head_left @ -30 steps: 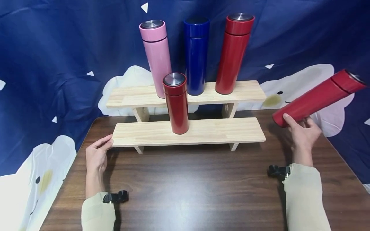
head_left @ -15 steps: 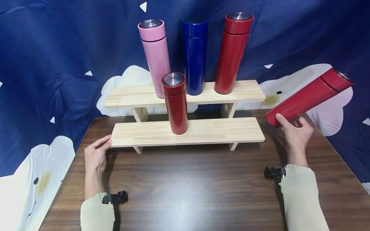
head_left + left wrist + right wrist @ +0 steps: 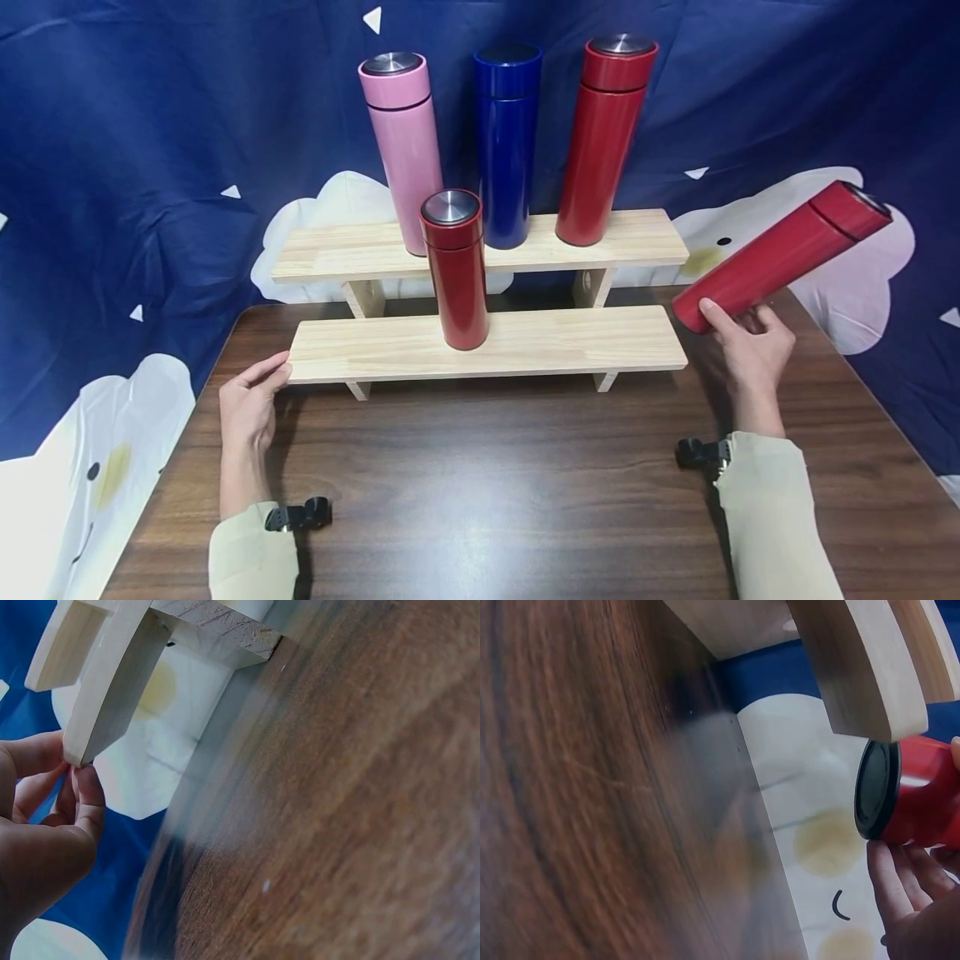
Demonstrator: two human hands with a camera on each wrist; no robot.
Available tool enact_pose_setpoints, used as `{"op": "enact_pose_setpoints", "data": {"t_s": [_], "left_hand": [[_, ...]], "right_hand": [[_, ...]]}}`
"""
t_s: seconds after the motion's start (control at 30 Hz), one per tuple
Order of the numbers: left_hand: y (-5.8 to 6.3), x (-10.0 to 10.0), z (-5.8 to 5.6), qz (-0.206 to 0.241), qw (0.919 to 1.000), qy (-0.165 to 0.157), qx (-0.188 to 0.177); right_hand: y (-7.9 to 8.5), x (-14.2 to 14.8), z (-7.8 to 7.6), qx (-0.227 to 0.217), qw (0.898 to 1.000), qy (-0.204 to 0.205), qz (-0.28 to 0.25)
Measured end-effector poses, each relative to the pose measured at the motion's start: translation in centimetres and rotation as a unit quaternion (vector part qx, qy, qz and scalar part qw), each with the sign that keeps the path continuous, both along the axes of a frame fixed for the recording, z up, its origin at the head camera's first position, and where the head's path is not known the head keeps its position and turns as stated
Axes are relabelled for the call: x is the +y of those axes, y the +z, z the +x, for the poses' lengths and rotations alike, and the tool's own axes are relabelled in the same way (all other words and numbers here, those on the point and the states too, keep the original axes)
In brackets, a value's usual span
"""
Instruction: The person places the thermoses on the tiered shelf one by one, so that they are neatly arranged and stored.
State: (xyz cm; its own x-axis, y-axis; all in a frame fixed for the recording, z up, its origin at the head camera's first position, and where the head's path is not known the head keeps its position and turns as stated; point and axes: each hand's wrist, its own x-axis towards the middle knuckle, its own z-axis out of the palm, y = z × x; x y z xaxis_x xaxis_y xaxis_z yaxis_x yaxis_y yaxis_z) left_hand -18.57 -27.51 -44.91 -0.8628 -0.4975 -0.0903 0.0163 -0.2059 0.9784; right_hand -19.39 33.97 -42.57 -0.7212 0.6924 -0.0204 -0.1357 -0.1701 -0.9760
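In the head view my right hand (image 3: 753,354) grips a red thermos (image 3: 776,258) near its base. The bottle slants, its lid up to the right and its base close to the right end of the lower wooden shelf (image 3: 570,337). The right wrist view shows the thermos's dark underside (image 3: 876,791) beside the board end. My left hand (image 3: 251,408) pinches the left end of that lower shelf between thumb and fingers, as the left wrist view also shows. Another red thermos (image 3: 459,283) stands upright on the lower shelf, around its middle.
On the upper shelf (image 3: 330,250) behind stand a pink thermos (image 3: 408,158), a blue thermos (image 3: 510,150) and a red thermos (image 3: 609,142). The shelves rest on a brown wooden table (image 3: 480,483). A blue cloth (image 3: 187,100) with white clouds hangs behind.
My right hand has moved left with the tilted red thermos, bringing its base nearer the lower shelf's right end. My left hand has stayed at the board's left end.
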Motion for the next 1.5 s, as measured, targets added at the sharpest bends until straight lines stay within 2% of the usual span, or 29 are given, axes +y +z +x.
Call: {"op": "enact_pose_setpoints", "data": {"t_s": [0.43,0.7,0.83,1.5], "left_hand": [[-0.1,0.0,0.2,-0.004,1.0,0.002,-0.001],[0.0,0.1,0.1,-0.002,1.0,0.002,0.002],[0.0,0.0,0.0,0.003,1.0,0.003,0.005],[-0.1,0.1,0.0,-0.001,1.0,0.004,0.006]], "right_hand": [[0.2,-1.7,0.3,0.032,0.999,0.02,0.031],[0.1,-2.4,0.3,0.008,0.997,0.033,0.076],[0.1,-2.7,0.2,0.011,0.995,0.04,0.088],[0.5,-3.9,0.4,0.054,0.993,0.056,0.091]]}}
